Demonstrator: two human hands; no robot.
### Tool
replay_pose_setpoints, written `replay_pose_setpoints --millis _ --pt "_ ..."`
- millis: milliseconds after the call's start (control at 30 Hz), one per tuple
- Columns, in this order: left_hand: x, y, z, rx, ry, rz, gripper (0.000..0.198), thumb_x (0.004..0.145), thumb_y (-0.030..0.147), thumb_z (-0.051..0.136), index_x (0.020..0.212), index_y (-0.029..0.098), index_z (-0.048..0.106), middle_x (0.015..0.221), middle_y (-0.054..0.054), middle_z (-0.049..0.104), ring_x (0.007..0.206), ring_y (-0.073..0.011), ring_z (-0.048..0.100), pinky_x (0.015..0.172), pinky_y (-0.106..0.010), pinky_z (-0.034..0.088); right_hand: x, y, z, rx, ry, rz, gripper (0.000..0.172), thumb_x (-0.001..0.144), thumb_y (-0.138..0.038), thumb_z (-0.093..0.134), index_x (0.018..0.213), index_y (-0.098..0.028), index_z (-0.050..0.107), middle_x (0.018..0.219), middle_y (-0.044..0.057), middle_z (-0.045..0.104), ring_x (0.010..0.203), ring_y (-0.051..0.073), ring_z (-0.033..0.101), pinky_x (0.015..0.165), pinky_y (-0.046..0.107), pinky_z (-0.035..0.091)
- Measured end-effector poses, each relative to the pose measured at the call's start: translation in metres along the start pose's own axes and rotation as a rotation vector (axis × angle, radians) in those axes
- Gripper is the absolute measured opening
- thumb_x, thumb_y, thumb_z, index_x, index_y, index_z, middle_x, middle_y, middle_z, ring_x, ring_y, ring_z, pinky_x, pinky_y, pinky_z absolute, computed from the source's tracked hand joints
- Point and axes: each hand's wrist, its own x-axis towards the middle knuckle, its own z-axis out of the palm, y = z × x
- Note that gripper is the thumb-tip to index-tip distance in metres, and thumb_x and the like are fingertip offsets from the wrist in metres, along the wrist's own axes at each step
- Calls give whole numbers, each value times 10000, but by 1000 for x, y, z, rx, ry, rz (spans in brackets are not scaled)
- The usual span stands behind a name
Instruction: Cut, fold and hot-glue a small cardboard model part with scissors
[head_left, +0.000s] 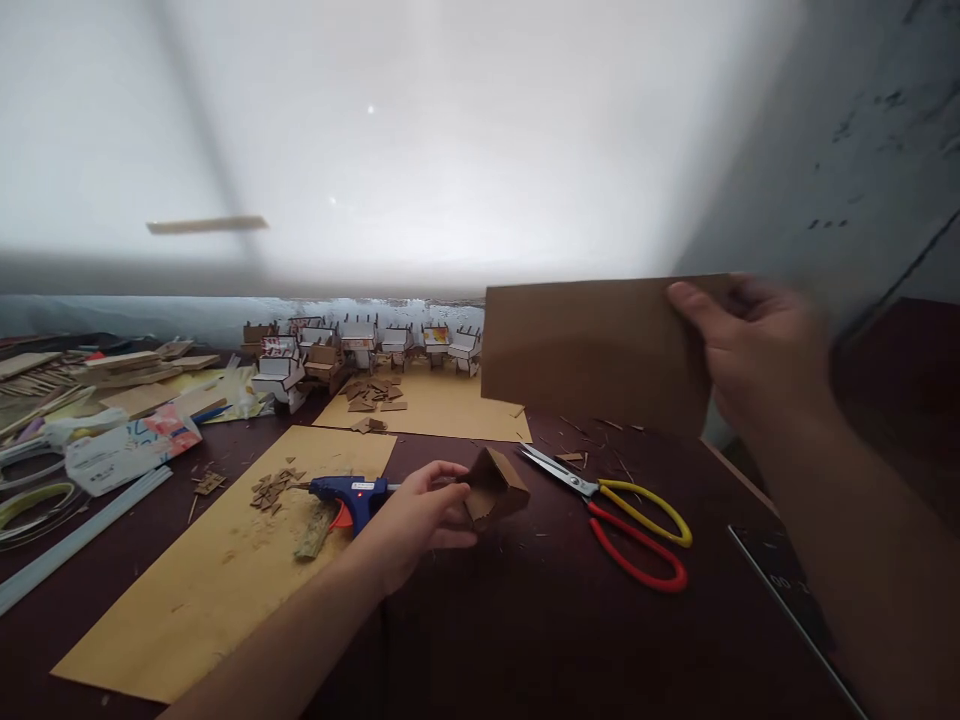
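My left hand (420, 515) grips a small folded cardboard piece (495, 485) just above the dark table, in the middle of the view. Raised at the right, my right hand (750, 365) pinches the right end of a large flat cardboard sheet (592, 350), thumb on its front face. A blue glue gun (349, 492) lies right behind my left hand. Scissors with yellow and red handles (622, 515) lie open to the right of the small piece, under the sheet.
Yellowish sheets (217, 580) covered with cardboard scraps lie at left and centre back. Several small cardboard models (360, 345) line the wall. Wood strips, packets and tape rolls (112, 420) crowd the left. A ruler (787, 590) lies at the right edge.
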Motion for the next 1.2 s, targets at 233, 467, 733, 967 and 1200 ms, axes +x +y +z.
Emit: replay_pose_setpoints --millis 233,467,733,967,1200 --pt "6 -6 -4 -100 42 12 222 873 158 654 992 207 472 957 -68 712 795 -184 722 769 -351 623 -22 -29 -64 -87 183 299 97 791 -280 810 810 -205 751 750 49 690 629 203 604 608 408 506" --pt "12 -14 -6 -136 50 28 320 796 127 718 996 193 478 1000 -114 729 888 -216 735 856 -386 614 1 -65 -70 -675 -478 33 342 811 -628 728 934 -314 787 908 36 804 781 297 732 603 378 507" --pt "10 -10 -5 -139 13 114 531 740 71 723 1209 235 535 1126 -57 675 842 -138 682 911 -367 596 -10 -38 -42 -903 -751 -63 716 667 -533 872 1330 -335 691 1001 80 794 779 350 735 536 396 533" --pt "8 -6 -5 -156 2 108 581 733 65 718 1272 236 583 1210 -78 642 862 -132 635 947 -388 588 -16 -33 -99 -633 -682 131 555 520 -660 899 963 -345 786 832 48 812 691 344 760 505 429 583" --pt "10 -5 -5 -154 30 108 530 726 61 705 1227 190 592 1228 -124 645 935 -175 653 931 -385 586 -115 21 -57 -12 -349 480 368 720 -512 866 1028 -335 772 1121 51 800 1043 420 742 854 591 637"
